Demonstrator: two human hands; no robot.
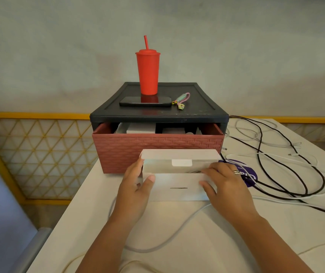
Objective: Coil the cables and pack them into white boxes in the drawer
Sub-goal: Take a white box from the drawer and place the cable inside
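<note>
A white box (177,186) stands on the table in front of the drawer, its lid (179,154) tilted up and partly open; a bit of coiled cable shows inside. My left hand (136,186) grips the box's left end, thumb on the front. My right hand (224,184), wearing a ring, holds the right end with fingers at the opening. The reddish-brown drawer (157,148) is pulled out a little from its black cabinet (203,107), and other white boxes (141,128) lie inside. Loose black cable (264,170) and white cables (303,157) sprawl on the right.
A red cup with a straw (148,71), a black phone (145,101) and a small keychain (181,100) sit on the cabinet top. A white cable (177,231) loops across the table near me. A purple sticker (244,175) lies right of the box. A yellow railing (9,154) runs left.
</note>
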